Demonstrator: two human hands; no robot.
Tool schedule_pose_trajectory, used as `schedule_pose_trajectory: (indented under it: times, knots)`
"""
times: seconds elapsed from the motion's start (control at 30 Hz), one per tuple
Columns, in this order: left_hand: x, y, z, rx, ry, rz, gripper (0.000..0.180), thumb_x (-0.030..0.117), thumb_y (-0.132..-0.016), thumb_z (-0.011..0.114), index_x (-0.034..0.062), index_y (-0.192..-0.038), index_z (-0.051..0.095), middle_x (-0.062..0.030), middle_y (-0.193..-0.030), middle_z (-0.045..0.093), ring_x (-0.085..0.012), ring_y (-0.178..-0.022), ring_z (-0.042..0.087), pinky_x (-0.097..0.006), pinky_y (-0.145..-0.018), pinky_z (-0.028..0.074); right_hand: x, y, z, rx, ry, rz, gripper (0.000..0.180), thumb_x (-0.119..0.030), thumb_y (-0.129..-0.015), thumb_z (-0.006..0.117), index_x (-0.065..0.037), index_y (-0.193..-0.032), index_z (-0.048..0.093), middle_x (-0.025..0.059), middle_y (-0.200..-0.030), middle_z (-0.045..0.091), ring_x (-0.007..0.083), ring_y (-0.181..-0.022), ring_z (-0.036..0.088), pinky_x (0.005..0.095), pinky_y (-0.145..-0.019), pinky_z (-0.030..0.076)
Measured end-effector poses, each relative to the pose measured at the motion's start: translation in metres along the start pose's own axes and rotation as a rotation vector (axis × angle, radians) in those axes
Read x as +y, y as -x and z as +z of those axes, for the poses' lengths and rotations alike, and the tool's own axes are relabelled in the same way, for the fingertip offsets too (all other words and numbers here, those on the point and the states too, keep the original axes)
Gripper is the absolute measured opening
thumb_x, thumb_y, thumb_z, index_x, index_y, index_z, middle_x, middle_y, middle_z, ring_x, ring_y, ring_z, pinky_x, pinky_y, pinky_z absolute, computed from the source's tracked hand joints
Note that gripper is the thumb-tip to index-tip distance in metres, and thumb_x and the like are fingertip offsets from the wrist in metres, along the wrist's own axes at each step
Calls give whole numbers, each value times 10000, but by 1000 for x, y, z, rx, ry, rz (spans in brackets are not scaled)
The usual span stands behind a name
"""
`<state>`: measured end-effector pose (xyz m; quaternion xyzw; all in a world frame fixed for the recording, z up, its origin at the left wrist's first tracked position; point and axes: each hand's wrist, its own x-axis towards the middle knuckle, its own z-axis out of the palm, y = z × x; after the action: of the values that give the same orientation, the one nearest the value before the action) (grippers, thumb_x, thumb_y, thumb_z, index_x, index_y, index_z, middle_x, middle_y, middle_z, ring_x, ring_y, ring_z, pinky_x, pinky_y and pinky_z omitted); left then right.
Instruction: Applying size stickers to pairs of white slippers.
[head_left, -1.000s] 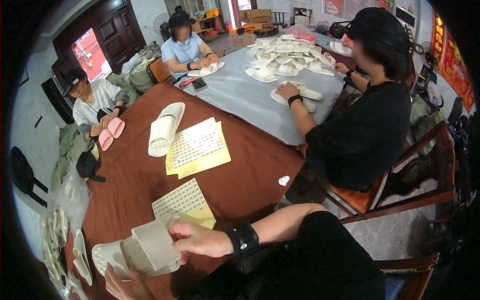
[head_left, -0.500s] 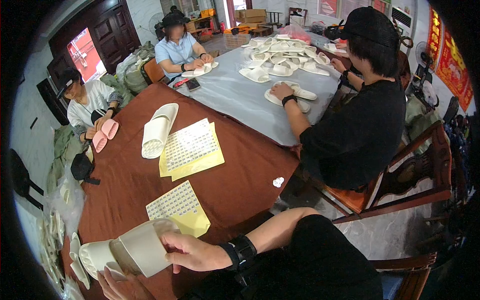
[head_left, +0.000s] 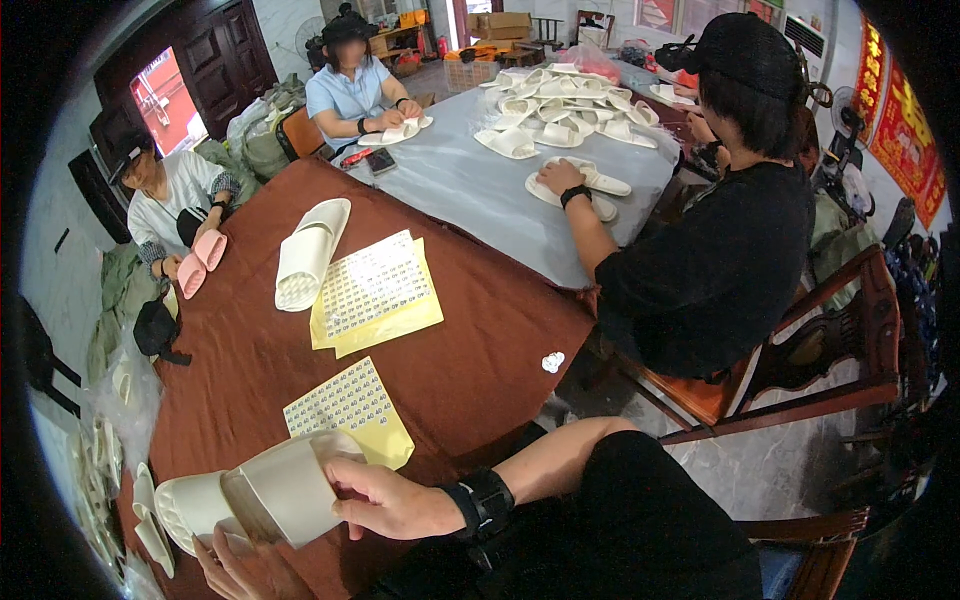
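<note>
A cream slide slipper (head_left: 292, 492) with a wide strap is held low over the near left of the brown-covered table. My right hand (head_left: 392, 500) is closed on the strap end, thumb on top, with a dark watch on the wrist. My left hand (head_left: 243, 565) holds the near edge by the bumpy footbed, its fingers partly hidden by the slipper. Just beyond lies a yellow-backed sticker sheet (head_left: 345, 402). Farther off are more sticker sheets (head_left: 375, 290) and a cream slipper pair (head_left: 311, 255), stacked together.
More cream slippers (head_left: 152, 525) stand at the left table edge, beside plastic bags. A small white scrap (head_left: 553, 362) lies near the right edge. Co-workers sit left, far and right, one with pink slippers (head_left: 202, 264). A slipper heap (head_left: 565, 105) covers part of the grey table. A wooden chair (head_left: 800, 350) stands right.
The view has shifted slightly, moving the table things a little left in the picture. Both my hands stay on the slipper, which has hardly moved.
</note>
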<state>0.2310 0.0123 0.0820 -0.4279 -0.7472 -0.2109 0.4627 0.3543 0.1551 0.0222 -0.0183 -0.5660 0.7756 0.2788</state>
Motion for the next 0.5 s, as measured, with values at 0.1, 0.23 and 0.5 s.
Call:
schedule_pose_trajectory:
  times: [0.1, 0.23, 0.5]
  knots:
    - [-3, 6, 4, -28, 47, 1, 418, 282, -761, 701, 65, -1106, 606, -195, -1134, 554, -396, -989, 534, -506, -808, 454, 0, 0, -1, -29, 0, -14, 227, 21, -893, 453, -1, -1117, 428, 72, -892, 512, 107, -663, 548, 224, -559, 505]
    - [-8, 14, 15, -80, -30, 1, 431, 273, -804, 626, 50, -1170, 581, -203, -1275, 495, -384, -1135, 475, -491, -936, 384, -2, 1, -4, 9, -90, 30, 308, 14, -879, 449, 8, -1185, 412, 80, -959, 508, 113, -665, 548, 229, -510, 507]
    - [-3, 9, 19, -196, 82, 43, 407, 221, -828, 614, 37, -1179, 520, -248, -1326, 412, -417, -1131, 446, -475, -863, 425, -18, 3, -22, 38, -218, 143, 269, -20, -890, 470, -9, -1158, 487, 46, -1003, 557, 106, -828, 550, 251, -611, 520]
